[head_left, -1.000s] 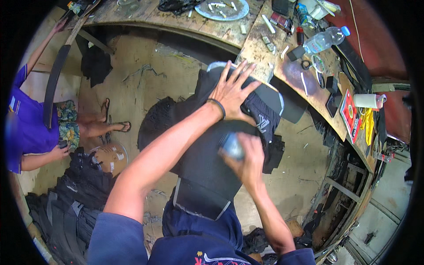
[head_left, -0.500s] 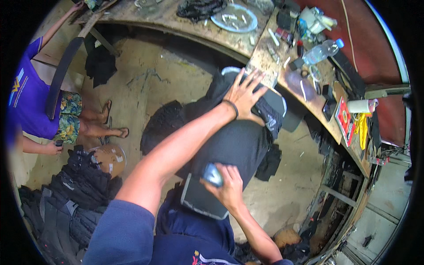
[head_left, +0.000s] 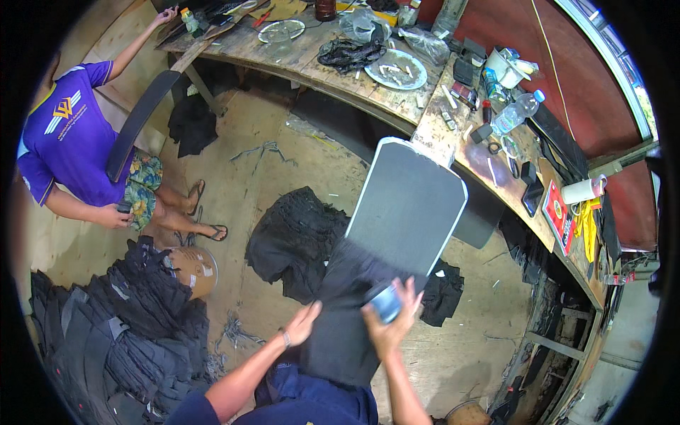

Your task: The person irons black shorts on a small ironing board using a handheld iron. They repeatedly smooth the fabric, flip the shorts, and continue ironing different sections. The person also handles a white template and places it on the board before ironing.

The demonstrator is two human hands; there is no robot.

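A long board with a dark grey top and a pale rim (head_left: 405, 198) extends away from me. Black cloth (head_left: 350, 333) covers its near half, its upper edge lying wrinkled across the board. My left hand (head_left: 301, 326) grips the cloth along the board's left edge, fingers curled. My right hand (head_left: 398, 322) is closed around a palm-sized block with a shiny pale-blue face (head_left: 385, 303), over the cloth's right side. Motion blurs the block, and its exact kind cannot be made out.
A wooden bench (head_left: 340, 85) runs along the back and right, holding a plate (head_left: 397, 69), a water bottle (head_left: 519, 112) and a paper roll (head_left: 581, 190). Black garments (head_left: 127, 333) are heaped at left. Another person in a purple shirt (head_left: 74, 134) stands there.
The black cloth has come down toward me, baring the board's far end. My left hand has moved from that far end to the near left edge. The right hand's block is slightly farther right.
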